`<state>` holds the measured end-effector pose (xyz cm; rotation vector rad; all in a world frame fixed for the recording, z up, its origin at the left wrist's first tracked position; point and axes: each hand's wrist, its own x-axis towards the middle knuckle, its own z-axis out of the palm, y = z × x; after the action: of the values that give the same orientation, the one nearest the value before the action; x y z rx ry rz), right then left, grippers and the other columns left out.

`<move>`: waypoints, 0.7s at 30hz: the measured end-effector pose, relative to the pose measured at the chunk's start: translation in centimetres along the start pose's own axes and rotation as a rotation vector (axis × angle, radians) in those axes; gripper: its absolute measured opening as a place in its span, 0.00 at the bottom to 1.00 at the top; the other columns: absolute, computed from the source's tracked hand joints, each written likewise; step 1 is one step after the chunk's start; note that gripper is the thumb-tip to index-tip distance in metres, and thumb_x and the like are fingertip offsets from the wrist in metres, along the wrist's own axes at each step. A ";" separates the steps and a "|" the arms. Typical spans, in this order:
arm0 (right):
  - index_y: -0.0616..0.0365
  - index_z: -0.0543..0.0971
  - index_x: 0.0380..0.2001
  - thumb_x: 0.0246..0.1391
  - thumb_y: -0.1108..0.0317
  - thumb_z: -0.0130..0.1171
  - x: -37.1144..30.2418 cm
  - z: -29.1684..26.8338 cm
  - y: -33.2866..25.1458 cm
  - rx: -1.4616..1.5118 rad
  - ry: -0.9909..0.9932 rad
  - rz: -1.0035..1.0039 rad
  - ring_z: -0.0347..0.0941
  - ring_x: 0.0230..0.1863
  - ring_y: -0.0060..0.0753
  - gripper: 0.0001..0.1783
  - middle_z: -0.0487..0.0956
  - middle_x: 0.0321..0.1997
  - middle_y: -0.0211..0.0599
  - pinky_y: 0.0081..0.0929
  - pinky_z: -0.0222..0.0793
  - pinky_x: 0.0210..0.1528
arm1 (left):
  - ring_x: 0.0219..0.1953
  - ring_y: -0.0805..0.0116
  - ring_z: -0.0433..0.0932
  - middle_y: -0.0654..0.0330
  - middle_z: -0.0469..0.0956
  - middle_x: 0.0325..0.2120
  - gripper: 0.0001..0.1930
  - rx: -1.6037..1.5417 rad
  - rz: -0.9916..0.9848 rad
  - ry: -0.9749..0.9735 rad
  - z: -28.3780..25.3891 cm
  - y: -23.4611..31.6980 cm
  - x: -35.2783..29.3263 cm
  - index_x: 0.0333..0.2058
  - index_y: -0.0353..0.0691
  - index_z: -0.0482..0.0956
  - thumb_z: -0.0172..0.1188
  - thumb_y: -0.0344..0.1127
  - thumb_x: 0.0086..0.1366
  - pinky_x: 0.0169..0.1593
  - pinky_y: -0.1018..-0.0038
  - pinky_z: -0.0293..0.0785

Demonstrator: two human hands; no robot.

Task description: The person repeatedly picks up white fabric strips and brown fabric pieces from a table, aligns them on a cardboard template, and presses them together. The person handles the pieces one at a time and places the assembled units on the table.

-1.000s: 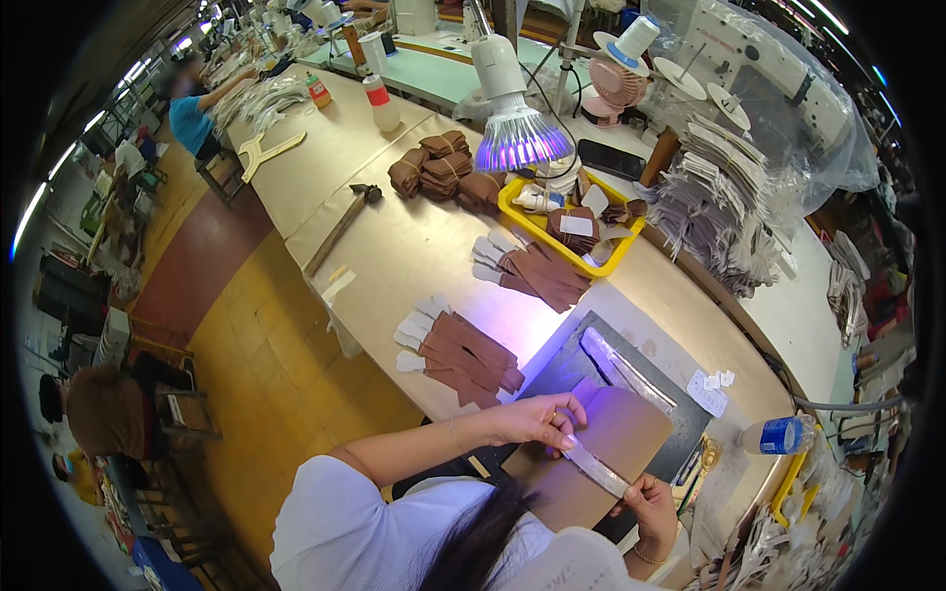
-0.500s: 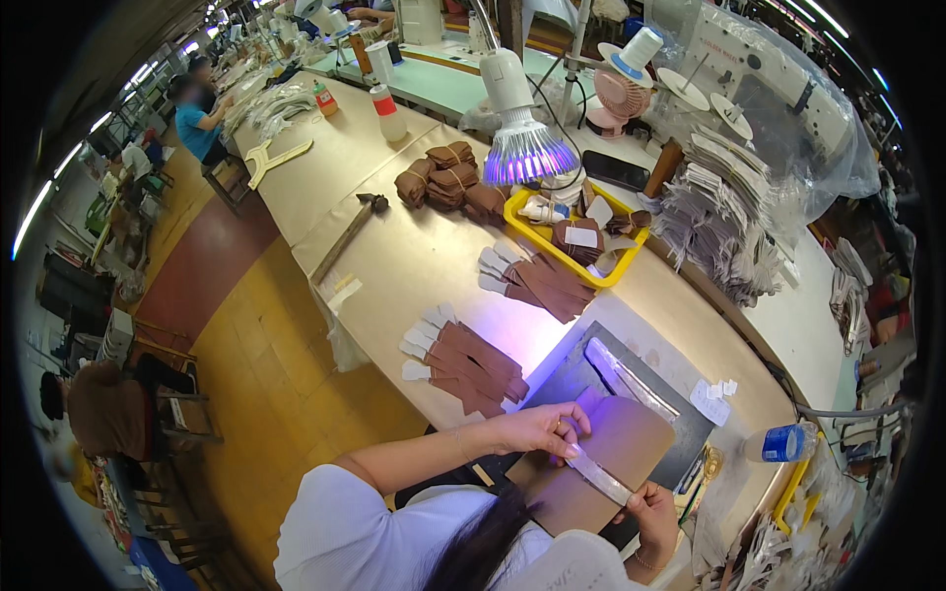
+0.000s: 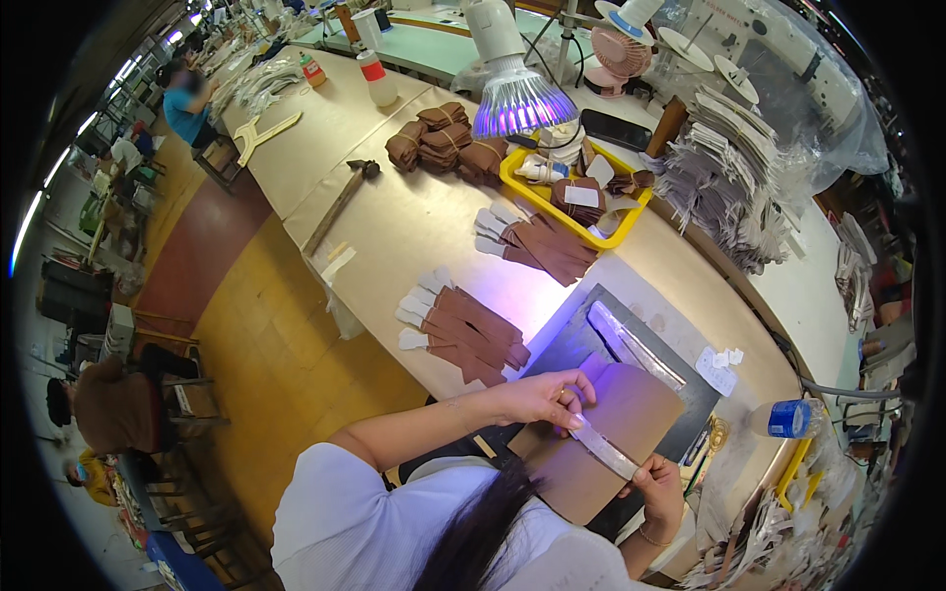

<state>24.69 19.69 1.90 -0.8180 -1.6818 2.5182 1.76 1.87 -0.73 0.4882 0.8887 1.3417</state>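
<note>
My left hand pinches the upper left end of a narrow pale strip, thumb against forefinger. At the strip's lower right end, the fingers of my right hand are closed on it. The strip lies across the middle of a tan-brown sheet, which is tilted toward me. Beneath the sheet is a dark flat board, and on it rests a long silvery-white bar. Two fanned groups of brown strips with pale ends, a left bundle and a right bundle, lie beyond my left hand.
A lit lamp hangs over the table. Behind the bundles stands a yellow tray with small parts. A hammer lies to the left, a plastic bottle to the right. Stacked grey pieces stand at the back right.
The view has shifted slightly, so the table things sit a little higher in the picture. Both hands keep their hold on the strip with hardly any movement.
</note>
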 end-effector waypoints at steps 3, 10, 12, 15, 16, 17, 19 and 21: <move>0.63 0.71 0.21 0.49 0.62 0.64 0.0 -0.1 0.1 0.002 -0.020 -0.002 0.74 0.20 0.28 0.16 0.77 0.21 0.42 0.23 0.73 0.25 | 0.31 0.75 0.73 0.64 0.71 0.26 0.21 -0.015 0.004 0.000 0.0 0.1 0.0 0.46 0.40 0.63 0.63 0.30 0.57 0.37 0.80 0.71; 0.63 0.72 0.21 0.50 0.64 0.63 0.0 0.0 0.0 0.016 -0.006 0.006 0.74 0.20 0.28 0.15 0.77 0.21 0.41 0.22 0.73 0.25 | 0.31 0.75 0.73 0.64 0.71 0.26 0.21 -0.024 -0.012 -0.013 -0.1 0.3 0.2 0.46 0.40 0.63 0.63 0.30 0.57 0.38 0.79 0.71; 0.63 0.72 0.21 0.50 0.64 0.63 0.0 0.1 -0.1 0.019 -0.004 0.009 0.74 0.20 0.27 0.15 0.77 0.21 0.40 0.22 0.72 0.25 | 0.31 0.75 0.73 0.64 0.71 0.26 0.21 -0.027 -0.017 -0.026 -0.2 0.0 0.2 0.47 0.40 0.63 0.62 0.30 0.57 0.38 0.79 0.71; 0.62 0.72 0.21 0.50 0.64 0.63 -0.1 0.3 -0.4 0.007 0.002 0.015 0.74 0.20 0.26 0.14 0.77 0.20 0.39 0.21 0.72 0.25 | 0.31 0.75 0.73 0.64 0.71 0.26 0.21 -0.004 -0.024 -0.020 -0.2 0.1 0.2 0.47 0.39 0.63 0.62 0.30 0.58 0.38 0.80 0.70; 0.62 0.72 0.21 0.50 0.64 0.63 -0.1 0.3 -0.4 0.003 0.003 0.013 0.74 0.20 0.26 0.14 0.77 0.20 0.39 0.21 0.72 0.25 | 0.32 0.75 0.73 0.64 0.71 0.26 0.21 -0.006 -0.020 -0.021 -0.2 0.2 0.2 0.47 0.39 0.63 0.62 0.30 0.58 0.38 0.80 0.70; 0.62 0.72 0.21 0.50 0.65 0.63 0.0 0.3 -0.4 -0.001 0.003 0.012 0.74 0.20 0.26 0.14 0.77 0.20 0.39 0.20 0.72 0.25 | 0.32 0.76 0.73 0.64 0.71 0.26 0.21 -0.008 -0.017 -0.021 -0.2 0.2 0.2 0.47 0.39 0.63 0.62 0.30 0.58 0.39 0.80 0.70; 0.62 0.72 0.20 0.50 0.65 0.63 0.1 0.2 -0.2 0.012 -0.004 0.013 0.74 0.20 0.26 0.14 0.77 0.20 0.39 0.20 0.72 0.25 | 0.32 0.76 0.73 0.64 0.71 0.26 0.21 -0.014 -0.011 -0.020 -0.1 0.2 0.1 0.47 0.39 0.63 0.62 0.30 0.58 0.39 0.80 0.69; 0.62 0.72 0.20 0.49 0.65 0.63 0.1 0.1 -0.2 0.014 -0.005 0.015 0.73 0.20 0.25 0.14 0.77 0.20 0.39 0.20 0.72 0.25 | 0.32 0.76 0.73 0.64 0.71 0.27 0.20 -0.019 -0.005 -0.025 -0.1 0.2 0.1 0.47 0.39 0.63 0.62 0.30 0.58 0.39 0.81 0.69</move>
<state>24.51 19.67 2.05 -0.8263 -1.6637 2.5410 1.58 1.99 -0.70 0.4866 0.8552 1.3363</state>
